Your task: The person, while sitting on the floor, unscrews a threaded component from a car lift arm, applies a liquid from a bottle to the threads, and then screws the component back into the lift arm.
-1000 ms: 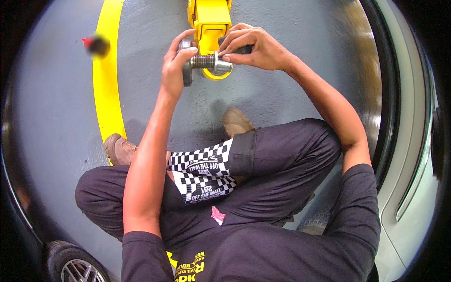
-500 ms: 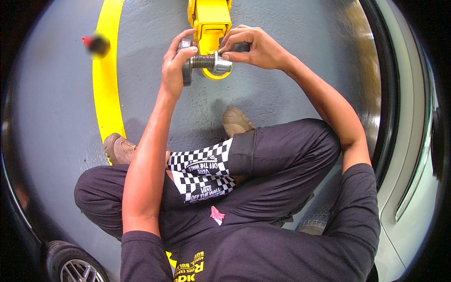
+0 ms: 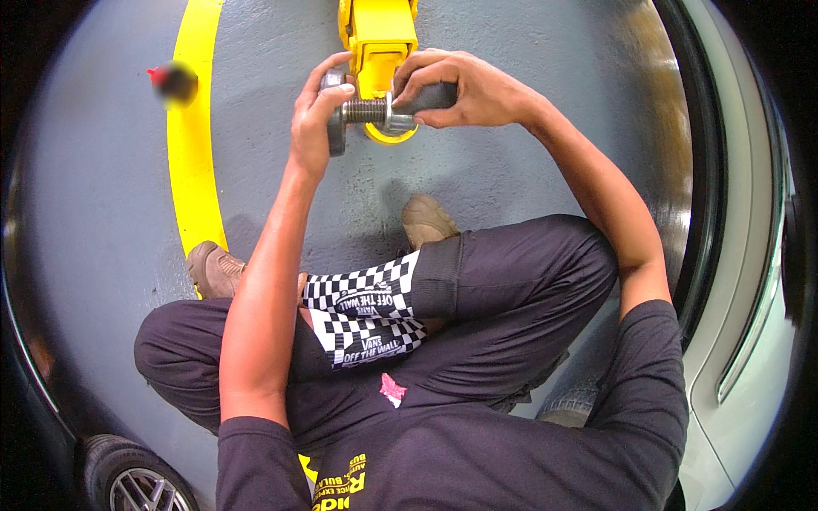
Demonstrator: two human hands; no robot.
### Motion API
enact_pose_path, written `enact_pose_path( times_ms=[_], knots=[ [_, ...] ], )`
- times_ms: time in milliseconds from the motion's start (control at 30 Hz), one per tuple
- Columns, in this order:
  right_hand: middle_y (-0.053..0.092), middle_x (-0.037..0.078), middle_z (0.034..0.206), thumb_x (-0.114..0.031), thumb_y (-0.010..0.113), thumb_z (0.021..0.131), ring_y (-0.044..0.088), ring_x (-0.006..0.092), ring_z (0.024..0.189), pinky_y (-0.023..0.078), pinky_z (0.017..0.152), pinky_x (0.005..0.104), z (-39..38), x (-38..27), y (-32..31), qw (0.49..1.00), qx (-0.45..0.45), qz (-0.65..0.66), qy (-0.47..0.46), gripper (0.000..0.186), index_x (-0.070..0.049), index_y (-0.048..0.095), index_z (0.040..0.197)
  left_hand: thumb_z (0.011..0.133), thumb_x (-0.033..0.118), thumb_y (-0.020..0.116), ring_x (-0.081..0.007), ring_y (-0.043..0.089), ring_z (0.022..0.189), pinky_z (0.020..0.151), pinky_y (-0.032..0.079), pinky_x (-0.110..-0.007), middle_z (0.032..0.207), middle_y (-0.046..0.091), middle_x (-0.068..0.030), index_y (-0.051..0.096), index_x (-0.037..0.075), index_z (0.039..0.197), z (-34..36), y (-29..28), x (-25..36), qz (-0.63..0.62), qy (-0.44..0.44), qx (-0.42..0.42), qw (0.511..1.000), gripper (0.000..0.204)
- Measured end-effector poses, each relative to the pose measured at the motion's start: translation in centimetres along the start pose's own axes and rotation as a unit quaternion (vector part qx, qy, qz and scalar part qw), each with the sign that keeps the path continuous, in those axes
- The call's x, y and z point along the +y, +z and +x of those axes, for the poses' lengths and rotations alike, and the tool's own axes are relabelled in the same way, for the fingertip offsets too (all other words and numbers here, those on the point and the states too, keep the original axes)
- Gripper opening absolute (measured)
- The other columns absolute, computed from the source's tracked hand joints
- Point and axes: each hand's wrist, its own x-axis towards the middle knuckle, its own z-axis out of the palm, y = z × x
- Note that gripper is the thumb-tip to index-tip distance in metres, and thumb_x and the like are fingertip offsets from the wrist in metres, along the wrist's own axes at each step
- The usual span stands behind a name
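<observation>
A thick threaded shaft (image 3: 366, 111) lies sideways in front of the yellow arm (image 3: 382, 38). My left hand (image 3: 318, 115) is closed around the black disc (image 3: 336, 136) at the shaft's left end, thumb on the near side. At the right end sits a shiny metal collar (image 3: 397, 123) with a pale washer-like rim. My right hand (image 3: 477, 85) is closed on a black rounded piece (image 3: 436, 96), fingertips by the collar. Its fingers partly hide that piece, so its full shape cannot be made out. Below the shaft shows a yellow ring (image 3: 390, 136).
A yellow stripe (image 3: 189, 145) runs along the grey floor at the left, with a blurred dark object (image 3: 175, 83) on it. My crossed legs (image 3: 511, 272) are below my hands. A light car body (image 3: 724, 255) stands close on the right; a car wheel (image 3: 141, 485) is at the lower left.
My right hand has shifted slightly right and its thumb has moved lower, so more of the black piece shows. The collar is more covered. My left hand has barely moved.
</observation>
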Motion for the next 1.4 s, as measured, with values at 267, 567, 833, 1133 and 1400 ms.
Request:
enact_pose_path(
  times_ms=[267,567,833,1133,1400],
  knots=[
    [0.067,0.01,0.122,-0.02,0.082,0.097,0.067,0.0275,0.118,0.053,0.116,0.0427,-0.1,0.7,0.5,0.998,0.007,0.048,0.037,0.018,-0.008,0.083,0.111,0.094,0.035,0.059,-0.016,0.071,0.098,0.085,0.057,-0.029,0.121,0.072,-0.0125,0.057,0.006,0.153,0.1,0.2,-0.3,-0.016,0.006,0.0,1.0,0.066],
    [0.067,0.018,0.129,-0.023,0.086,0.093,0.068,0.0324,0.121,0.053,0.112,0.0425,0.6,0.5,1.5,0.993,0.098,-0.053,0.041,0.034,-0.002,0.078,0.118,0.094,0.036,0.059,-0.016,0.07,0.097,0.087,0.056,-0.028,0.118,0.071,-0.0122,0.058,0.007,0.153,0.0,0.1,-0.2,0.003,0.005,0.004,1.0,0.065],
    [0.059,0.011,0.124,-0.021,0.081,0.096,0.062,0.0267,0.12,0.052,0.114,0.0421,0.4,1.1,2.9,0.992,0.116,0.018,0.047,0.021,-0.003,0.07,0.099,0.094,0.036,0.059,-0.0175,0.071,0.103,0.09,0.057,-0.029,0.122,0.072,-0.0139,0.057,0.006,0.154,0.0,0.2,-0.3,-0.007,0.003,-0.003,1.0,0.067],
    [0.06,0.011,0.131,-0.033,0.079,0.096,0.06,0.0262,0.121,0.05,0.112,0.0421,0.5,1.6,3.9,0.987,0.114,0.045,0.102,0.05,0.001,0.067,0.13,0.093,0.036,0.059,-0.0188,0.071,0.105,0.093,0.056,-0.03,0.123,0.071,-0.0148,0.058,0.007,0.154,-0.1,0.2,-0.4,-0.005,0.017,-0.002,1.0,0.068],
    [0.068,0.016,0.119,-0.033,0.076,0.099,0.064,0.0273,0.116,0.051,0.106,0.0412,0.7,2.7,4.1,0.979,0.168,0.0,0.114,0.05,0.002,0.066,0.134,0.091,0.033,0.06,-0.0201,0.07,0.108,0.097,0.055,-0.032,0.126,0.07,-0.0146,0.056,0.006,0.156,-0.5,0.4,-0.6,0.022,0.06,0.002,0.998,0.07]
  ],
)
